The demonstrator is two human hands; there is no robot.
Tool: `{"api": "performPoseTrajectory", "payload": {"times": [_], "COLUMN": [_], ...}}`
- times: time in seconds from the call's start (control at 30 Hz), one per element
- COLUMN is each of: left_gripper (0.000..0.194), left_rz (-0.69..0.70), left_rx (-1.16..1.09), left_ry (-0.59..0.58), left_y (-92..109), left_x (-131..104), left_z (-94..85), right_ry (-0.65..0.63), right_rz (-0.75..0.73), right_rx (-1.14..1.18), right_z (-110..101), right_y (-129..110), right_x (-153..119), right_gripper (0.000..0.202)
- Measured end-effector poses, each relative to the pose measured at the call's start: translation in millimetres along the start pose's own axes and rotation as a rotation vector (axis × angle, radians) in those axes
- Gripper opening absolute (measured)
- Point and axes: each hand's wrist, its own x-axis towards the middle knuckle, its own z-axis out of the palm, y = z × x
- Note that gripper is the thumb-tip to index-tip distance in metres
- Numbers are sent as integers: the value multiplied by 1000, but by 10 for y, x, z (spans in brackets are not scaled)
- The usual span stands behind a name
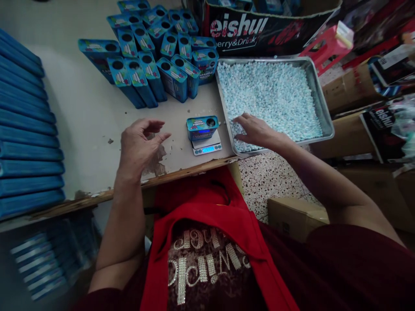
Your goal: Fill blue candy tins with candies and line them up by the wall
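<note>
A blue candy tin [202, 126] with a round hole in its top stands on a small digital scale [207, 149], whose display is lit blue. To the left of the scale, my left hand [142, 140] hovers over the table with its fingers apart and nothing in them. My right hand [254, 129] reaches over the near left corner of a metal tray [328, 125]. Its fingertips touch the pale blue and white candies [272, 95] spread in the tray. Thumb and fingers are apart there, and I see no candy held between them.
Several blue tins [139, 65] with holes in their tops stand at the back of the table. More blue boxes [29, 129] are stacked at far left. Behind the tray is a black printed carton [246, 30]. A red plastic stool [327, 47] and cardboard boxes [296, 216] stand at right.
</note>
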Motion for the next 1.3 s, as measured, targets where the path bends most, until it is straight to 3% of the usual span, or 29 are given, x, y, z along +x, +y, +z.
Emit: {"api": "performPoseTrajectory", "payload": {"times": [0.07, 0.17, 0.3, 0.4, 0.53, 0.67, 0.8, 1.0, 1.13, 1.3], "left_gripper": [32, 33, 30, 30, 29, 33, 34, 35, 38, 54], "left_rz": [13, 16, 7, -13, -7, 18, 13, 0, 44, 327], "left_rx": [0, 10, -4, -12, -12, 1, 22, 28, 5, 40], "left_ry": [-16, -28, -21, -11, -19, -43, -44, -54, -61, -155], "left_y": [28, 52, 11, -32, 3, 81, 71, 59, 185, 538], "left_x": [5, 4, 3, 15, 48, 63, 46, -7, -38, -41], "left_z": [37, 52, -26, -83, -41, 57, 72, -23, 15, 442], "right_ry": [28, 113, 198, 204, 226, 285, 323, 234, 178, 200], "right_rz": [43, 94, 195, 303, 340, 340, 227, -26, -89, 42], "right_rx": [-14, 18, 347, 654, 777, 942, 1092, 720, 641, 1130], "right_z": [172, 267, 169, 85, 53, -12, -238, -567, -650, -621], "right_y": [59, 121, 286, 400, 421, 260, -117, -655, -726, -562], "right_x": [17, 112, 215, 188, 103, 66, 65, 178, 229, 241], "right_gripper": [65, 44, 18, 24, 13, 16, 23, 18, 24, 32]}}
